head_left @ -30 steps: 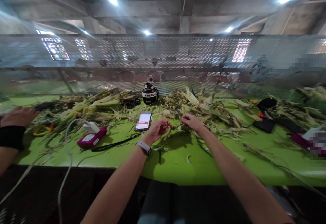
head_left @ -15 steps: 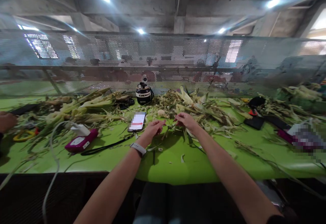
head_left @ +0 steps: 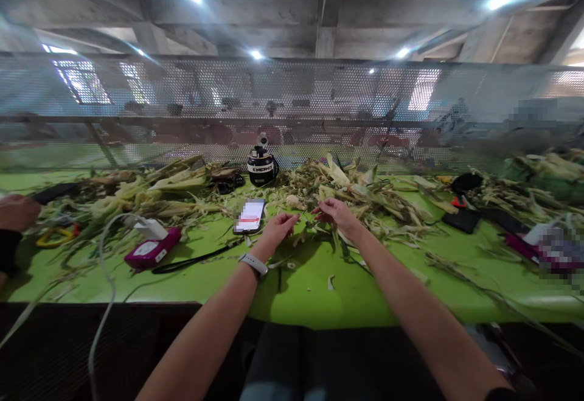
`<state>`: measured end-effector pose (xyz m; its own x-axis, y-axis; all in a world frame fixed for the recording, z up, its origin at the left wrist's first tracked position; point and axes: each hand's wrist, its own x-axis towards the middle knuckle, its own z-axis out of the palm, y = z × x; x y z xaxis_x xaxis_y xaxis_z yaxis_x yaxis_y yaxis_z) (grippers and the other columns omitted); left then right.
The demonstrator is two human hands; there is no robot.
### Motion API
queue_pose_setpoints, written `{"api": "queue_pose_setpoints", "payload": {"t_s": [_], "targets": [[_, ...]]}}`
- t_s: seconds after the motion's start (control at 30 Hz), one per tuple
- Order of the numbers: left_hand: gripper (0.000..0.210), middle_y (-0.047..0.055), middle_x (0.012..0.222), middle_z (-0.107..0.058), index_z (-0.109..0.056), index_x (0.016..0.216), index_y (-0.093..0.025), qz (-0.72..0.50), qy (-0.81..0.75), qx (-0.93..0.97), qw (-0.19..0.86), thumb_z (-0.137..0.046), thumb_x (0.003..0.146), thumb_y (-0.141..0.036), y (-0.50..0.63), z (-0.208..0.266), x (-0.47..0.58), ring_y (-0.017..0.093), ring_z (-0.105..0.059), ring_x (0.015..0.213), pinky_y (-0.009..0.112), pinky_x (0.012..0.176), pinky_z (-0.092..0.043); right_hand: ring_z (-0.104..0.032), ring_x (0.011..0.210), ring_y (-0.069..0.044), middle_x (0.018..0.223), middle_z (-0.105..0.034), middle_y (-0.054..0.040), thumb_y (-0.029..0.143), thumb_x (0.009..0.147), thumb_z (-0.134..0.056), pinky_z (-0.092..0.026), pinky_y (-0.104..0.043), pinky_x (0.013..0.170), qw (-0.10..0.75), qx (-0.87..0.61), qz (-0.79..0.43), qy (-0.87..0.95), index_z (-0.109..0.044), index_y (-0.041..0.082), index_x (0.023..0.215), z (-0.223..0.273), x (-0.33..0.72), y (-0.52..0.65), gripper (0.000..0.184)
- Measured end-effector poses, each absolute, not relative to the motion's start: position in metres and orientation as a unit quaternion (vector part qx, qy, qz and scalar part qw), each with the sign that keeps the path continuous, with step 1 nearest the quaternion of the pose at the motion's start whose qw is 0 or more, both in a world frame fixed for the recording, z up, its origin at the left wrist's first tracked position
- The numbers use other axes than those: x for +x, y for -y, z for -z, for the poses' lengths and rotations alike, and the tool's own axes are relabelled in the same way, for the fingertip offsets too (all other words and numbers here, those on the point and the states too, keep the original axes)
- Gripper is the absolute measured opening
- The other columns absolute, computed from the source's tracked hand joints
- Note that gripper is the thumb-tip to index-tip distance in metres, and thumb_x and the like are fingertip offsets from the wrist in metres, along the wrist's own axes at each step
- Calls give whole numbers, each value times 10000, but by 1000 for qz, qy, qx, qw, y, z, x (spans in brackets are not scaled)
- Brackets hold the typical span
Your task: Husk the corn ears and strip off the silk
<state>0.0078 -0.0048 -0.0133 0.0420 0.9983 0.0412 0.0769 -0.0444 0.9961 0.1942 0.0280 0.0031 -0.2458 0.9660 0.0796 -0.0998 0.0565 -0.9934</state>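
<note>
My left hand (head_left: 278,230), with a pale band (head_left: 253,263) on its wrist, hovers above the green table, thumb and forefinger pressed together. Facing it from the right, my right hand (head_left: 336,213) is also in a pinch. The two sets of fingertips are a short gap apart. Whatever they hold is too small and blurred to name. Below and around them lie thin green and brown husk scraps (head_left: 301,238). A pile of corn husks (head_left: 360,188) spreads just behind my right hand. Left of my left hand lies a phone (head_left: 250,216) with a lit screen.
Behind stands a dark bottle (head_left: 262,168) near a perforated metal screen (head_left: 292,97). More husks (head_left: 150,191) lie to the left, by a purple power strip (head_left: 152,249) with a white charger and cable. At far left is another person's hand (head_left: 17,212). A black pouch (head_left: 460,221) lies right.
The view has turned slightly left, so everything sits a little further right. More of the other person's hand and sleeve shows. Both my hands keep nearly the same pinched pose.
</note>
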Motion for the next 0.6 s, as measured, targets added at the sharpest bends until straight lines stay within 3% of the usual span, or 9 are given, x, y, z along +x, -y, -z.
{"api": "queue_pose_setpoints", "payload": {"t_s": [0.3, 0.47, 0.6], "targets": [[544, 24, 700, -615, -633, 839, -182, -409, -496, 730, 232, -789, 490, -569, 20, 11, 12, 150, -494, 589, 256, 528, -329, -654, 650, -156, 736, -705, 0, 386, 703, -724, -537, -290, 656, 486, -381, -569, 543, -558, 199, 691, -5, 194, -26, 251], [359, 34, 666, -611, -621, 714, -186, -411, -493, 742, 192, -596, 752, -542, 20, 12, 14, 152, -486, 586, 267, 560, -322, -657, 659, -170, 713, -694, 10, 398, 708, -716, -542, -313, 668, 480, -389, -562, 550, -551, 205, 692, -5, 194, -26, 254], [377, 8, 584, -512, -515, 592, -193, -417, -522, 735, 117, -554, 786, -513, 20, 11, 14, 136, -414, 549, 266, 547, -258, -654, 652, -169, 695, -688, 11, 395, 698, -724, -534, -306, 672, 483, -387, -568, 543, -548, 207, 683, -4, 193, -26, 258]]}}
